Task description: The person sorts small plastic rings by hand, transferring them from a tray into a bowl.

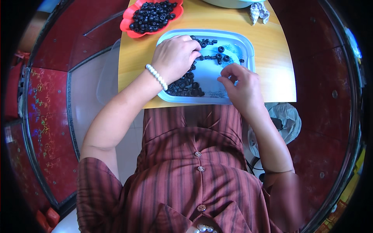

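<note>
A pale blue rectangular tray [211,77] lies on the table before me. Small black ring-like and knobbed parts [182,86] are heaped along its left side, and several joined in short rows [211,57] lie toward its far side. My left hand [175,56], with a beaded bracelet, reaches over the tray's left side, its fingers closed at a small black part [203,44]. Over the right side, my right hand [244,86] has thumb and forefinger curled toward each other; anything between them is too small to make out. Tiny clear-blue bits [234,49] lie in the tray.
A red scalloped dish [126,24] full of similar black parts stands at the far left of the wooden table [274,70]. At the far edge are a pale basin [229,3] and a crumpled grey cloth [259,13]. A whitish plastic bag [290,122] hangs below the table's right.
</note>
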Motion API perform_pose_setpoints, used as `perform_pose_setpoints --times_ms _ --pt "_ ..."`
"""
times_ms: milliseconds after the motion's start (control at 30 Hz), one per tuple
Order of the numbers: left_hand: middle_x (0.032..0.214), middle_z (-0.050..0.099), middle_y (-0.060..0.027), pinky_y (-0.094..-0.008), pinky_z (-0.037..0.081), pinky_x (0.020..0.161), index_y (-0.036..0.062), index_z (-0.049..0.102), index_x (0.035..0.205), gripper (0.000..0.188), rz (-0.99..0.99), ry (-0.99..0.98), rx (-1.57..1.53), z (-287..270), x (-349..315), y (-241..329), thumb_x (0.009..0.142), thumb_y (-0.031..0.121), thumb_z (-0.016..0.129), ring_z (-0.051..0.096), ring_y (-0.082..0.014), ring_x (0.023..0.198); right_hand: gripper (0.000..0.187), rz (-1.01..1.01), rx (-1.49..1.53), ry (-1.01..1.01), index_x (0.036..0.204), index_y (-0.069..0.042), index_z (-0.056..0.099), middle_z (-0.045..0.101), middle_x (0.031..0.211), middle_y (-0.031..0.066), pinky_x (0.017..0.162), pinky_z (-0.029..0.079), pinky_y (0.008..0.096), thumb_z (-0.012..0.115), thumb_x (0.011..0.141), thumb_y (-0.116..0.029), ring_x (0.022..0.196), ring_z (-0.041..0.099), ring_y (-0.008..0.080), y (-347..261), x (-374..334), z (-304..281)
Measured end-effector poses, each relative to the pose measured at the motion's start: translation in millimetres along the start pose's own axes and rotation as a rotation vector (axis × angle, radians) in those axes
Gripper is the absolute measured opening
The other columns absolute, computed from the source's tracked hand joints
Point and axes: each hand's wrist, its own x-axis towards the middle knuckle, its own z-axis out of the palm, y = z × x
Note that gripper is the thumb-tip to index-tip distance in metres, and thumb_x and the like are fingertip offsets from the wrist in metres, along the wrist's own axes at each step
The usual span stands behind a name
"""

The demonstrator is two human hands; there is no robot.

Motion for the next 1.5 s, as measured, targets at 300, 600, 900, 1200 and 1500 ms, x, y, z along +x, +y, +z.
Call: perform_pose_setpoints --times_ms 300,600,900,1200,1500 --pt "0.1 0.064 -0.0071 -0.022 0.055 0.069 0.0012 0.059 0.112 0.024 -0.669 -0.107 -1.932 -27 -66 48 0.093 0.015 0.053 0.064 -0.0119 0.085 0.008 0.324 1.193 -0.039 0.089 0.002 0.061 0.066 0.085 0.0086 0.07 0.052 0.0251 0.065 0.082 0.001 0.076 0.064 0.0132 -27 -29 -19" --pt "0.106 0.064 -0.0088 -0.029 0.054 0.081 0.0025 0.054 0.12 0.027 -0.665 -0.035 -2.056 -33 -92 74 0.094 0.008 0.049 0.064 -0.0175 0.095 0.008 0.273 1.124 -0.054 0.087 0.001 0.062 0.065 0.086 0.0054 0.073 0.048 0.0213 0.067 0.081 0.003 0.08 0.06 0.0078 -53 -41 -14" --pt "0.107 0.063 -0.0069 -0.0257 0.052 0.08 0.0015 0.059 0.114 0.027 -0.492 0.069 -1.66 -36 -96 77 0.087 -0.001 0.058 0.062 -0.0156 0.095 0.008 0.229 1.101 -0.027 0.088 0.001 0.062 0.065 0.086 0.0051 0.072 0.048 0.0215 0.065 0.081 0.004 0.079 0.059 0.0077 -56 -46 -12" --pt "0.095 0.067 -0.0066 -0.0238 0.052 0.079 0.0003 0.067 0.094 0.017 -0.473 0.073 -1.484 -46 -98 79 0.079 -0.007 0.066 0.064 -0.0118 0.088 0.006 0.249 1.036 -0.378 0.08 0.001 0.061 0.063 0.081 0.0045 0.062 0.048 0.0206 0.066 0.08 0.005 0.072 0.059 0.0083 -48 -35 -24" --pt "0.095 0.067 -0.011 -0.0258 0.056 0.074 0.0001 0.064 0.1 0.017 -0.435 -0.089 -1.971 -17 -118 63 0.084 -0.001 0.062 0.066 -0.0165 0.083 0.016 0.425 1.372 -0.734 0.079 -0.001 0.054 0.065 0.081 0.0096 0.071 0.051 0.0254 0.069 0.078 0.003 0.078 0.065 0.0154 -33 -23 2"
